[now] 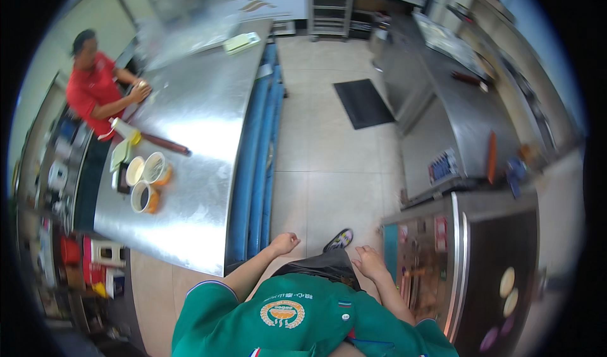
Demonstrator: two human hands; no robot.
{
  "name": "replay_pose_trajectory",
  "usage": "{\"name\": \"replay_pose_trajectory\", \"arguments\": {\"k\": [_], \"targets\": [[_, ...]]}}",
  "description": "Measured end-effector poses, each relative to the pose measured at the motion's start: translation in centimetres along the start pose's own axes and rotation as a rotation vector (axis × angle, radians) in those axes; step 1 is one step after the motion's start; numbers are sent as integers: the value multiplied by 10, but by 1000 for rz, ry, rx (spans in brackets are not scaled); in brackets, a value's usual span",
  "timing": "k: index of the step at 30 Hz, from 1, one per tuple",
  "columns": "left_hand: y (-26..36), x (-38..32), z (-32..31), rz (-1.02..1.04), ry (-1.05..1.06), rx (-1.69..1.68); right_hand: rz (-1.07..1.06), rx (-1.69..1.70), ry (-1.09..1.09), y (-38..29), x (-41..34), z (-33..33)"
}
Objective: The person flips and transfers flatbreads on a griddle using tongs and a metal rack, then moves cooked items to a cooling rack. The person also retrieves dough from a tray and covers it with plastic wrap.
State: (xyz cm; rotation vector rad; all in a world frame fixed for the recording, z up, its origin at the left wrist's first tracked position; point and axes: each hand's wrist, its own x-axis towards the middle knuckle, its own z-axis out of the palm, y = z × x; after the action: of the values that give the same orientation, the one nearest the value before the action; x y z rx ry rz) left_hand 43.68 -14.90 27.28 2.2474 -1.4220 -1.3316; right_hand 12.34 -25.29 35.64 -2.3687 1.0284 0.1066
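Observation:
My left hand (284, 243) hangs over the tiled floor beside the steel worktable (204, 200), fingers loosely curled. No object shows in it, though its palm side is hidden. On the other side, my right hand (370, 261) is empty, its fingers apart, close to the front of a metal cooking appliance (419, 267). Several flat dough rounds (507, 282) lie on that appliance's dark top, some pale and some purplish. One shoe (338, 241) shows between my hands on the floor.
Across the worktable a person in red (92, 89) holds dough. Near them are a rolling pin (166, 143), a squeeze bottle (125, 130) and three tubs (156, 168). A black mat (363, 103) lies in the aisle; a rack (330, 8) stands beyond. A steel counter (455, 106) runs along the right.

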Motion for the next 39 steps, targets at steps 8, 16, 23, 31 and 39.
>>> {"name": "replay_pose_trajectory", "arguments": {"k": [8, 16, 23, 31, 39], "targets": [[-84, 47, -67, -378, -26, 23, -160, 85, -103, 64, 184, -98], [-42, 187, -115, -598, 253, -513, -101, 71, -30, 193, 364, -257], [-45, 383, -142, -110, -144, 91, 138, -37, 862, 344, 498, -418], [85, 644, -414, -184, -67, 188, 1234, 26, 1150, 538, 548, -442], [430, 968, -559, 323, 205, 42, 1211, 323, 1555, 557, 634, -509]]}}
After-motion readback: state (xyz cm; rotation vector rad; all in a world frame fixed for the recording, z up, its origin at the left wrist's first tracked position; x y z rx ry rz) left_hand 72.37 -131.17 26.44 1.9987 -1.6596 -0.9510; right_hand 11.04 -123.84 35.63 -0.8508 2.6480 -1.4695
